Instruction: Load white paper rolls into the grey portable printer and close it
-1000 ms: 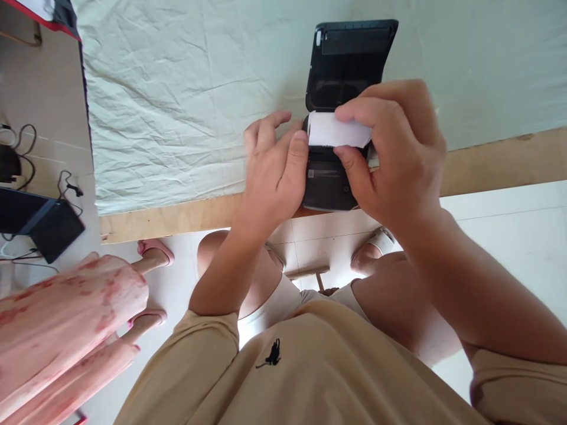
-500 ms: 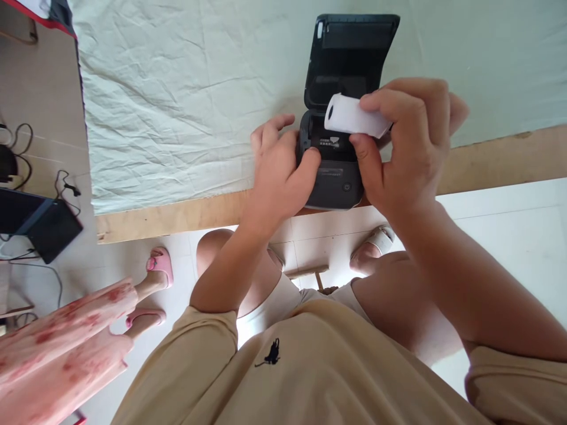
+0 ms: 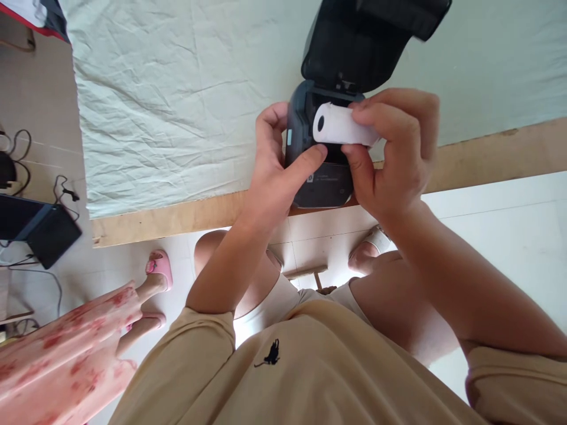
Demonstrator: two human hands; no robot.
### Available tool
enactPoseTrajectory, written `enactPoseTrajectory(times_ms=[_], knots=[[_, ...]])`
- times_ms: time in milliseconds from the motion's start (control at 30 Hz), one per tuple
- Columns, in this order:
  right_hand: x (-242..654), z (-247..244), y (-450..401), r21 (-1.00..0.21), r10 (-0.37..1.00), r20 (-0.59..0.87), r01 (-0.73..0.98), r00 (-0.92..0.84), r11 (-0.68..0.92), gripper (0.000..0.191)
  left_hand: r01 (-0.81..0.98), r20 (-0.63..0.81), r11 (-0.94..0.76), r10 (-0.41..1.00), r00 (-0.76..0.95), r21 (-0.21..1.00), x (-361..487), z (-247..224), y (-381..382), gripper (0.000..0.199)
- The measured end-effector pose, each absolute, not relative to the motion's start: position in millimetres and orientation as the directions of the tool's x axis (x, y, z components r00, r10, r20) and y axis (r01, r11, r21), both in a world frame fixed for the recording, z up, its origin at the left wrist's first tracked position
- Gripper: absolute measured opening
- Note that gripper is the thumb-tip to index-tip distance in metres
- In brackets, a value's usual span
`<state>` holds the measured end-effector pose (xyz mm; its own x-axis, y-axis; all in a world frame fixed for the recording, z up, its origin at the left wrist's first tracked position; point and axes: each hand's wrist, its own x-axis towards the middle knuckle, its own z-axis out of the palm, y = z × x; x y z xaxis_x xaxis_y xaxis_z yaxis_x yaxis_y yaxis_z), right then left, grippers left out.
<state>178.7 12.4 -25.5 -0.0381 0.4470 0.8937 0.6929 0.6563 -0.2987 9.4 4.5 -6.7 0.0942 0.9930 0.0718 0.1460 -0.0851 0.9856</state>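
A dark portable label printer point(image 3: 325, 186) stands at the table's near edge, its lid point(image 3: 349, 44) swung up and back. My left hand point(image 3: 283, 159) grips the printer's left side, thumb over the rim of the paper bay and fingers around the outer wall. Between the thumb and fingers of my right hand point(image 3: 394, 141) is a white paper roll point(image 3: 343, 125) with a dark core hole at its left end. The roll lies over the open bay, slightly tilted; whether it touches the bay floor is hidden.
A pale green cloth point(image 3: 177, 106) covers the table, with a bare wooden edge point(image 3: 177, 215) in front. On the left, another person's pink slippers point(image 3: 159, 268) and patterned clothing point(image 3: 88, 354) show near black devices point(image 3: 53, 230) and cables on the floor.
The paper roll has moved left and down toward the printer's bay in my right hand. The printer has tipped, showing more of its left side, and its lid appears larger and higher.
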Motion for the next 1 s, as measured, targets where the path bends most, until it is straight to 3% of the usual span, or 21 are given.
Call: enactPoseTrajectory(times_ms=[100,233,333,533,700,833,1000], knots=[[178.3,-23.7,12.6,-0.353,0.502,0.864,0.650,-0.051,0.673,0.034,-0.120,0.006,0.014,0.986,0.165,0.993,7.3,-10.8,6.8,0.049],[180.8,-15.2,15.6,-0.385,0.546,0.836,0.644,-0.061,0.661,0.030,-0.241,-0.050,0.115,0.964,0.260,0.964,3.6,-13.9,5.0,0.043],[187.5,-0.6,24.2,-0.325,0.482,0.869,0.606,-0.113,0.726,0.026,-0.231,-0.055,0.123,0.958,0.280,0.965,1.6,-14.1,3.8,0.041],[199.1,17.8,36.5,-0.334,0.460,0.884,0.584,-0.078,0.740,0.021,-0.135,-0.105,0.134,0.974,0.203,0.982,5.5,-13.6,4.4,0.032],[191.8,16.0,20.9,-0.400,0.611,0.760,0.580,-0.223,0.709,0.028,-0.207,0.000,0.031,0.989,0.147,0.978,8.7,-18.6,4.3,0.042],[186.2,20.6,10.2,-0.470,0.725,0.649,0.629,-0.230,0.619,0.025,-0.145,0.053,-0.030,0.986,0.156,0.989,7.5,-22.3,3.2,0.051],[190.2,20.0,14.1,-0.451,0.723,0.651,0.649,-0.230,0.613,0.021,-0.063,0.056,-0.045,0.983,0.178,0.997,4.7,-22.0,0.5,0.053]])
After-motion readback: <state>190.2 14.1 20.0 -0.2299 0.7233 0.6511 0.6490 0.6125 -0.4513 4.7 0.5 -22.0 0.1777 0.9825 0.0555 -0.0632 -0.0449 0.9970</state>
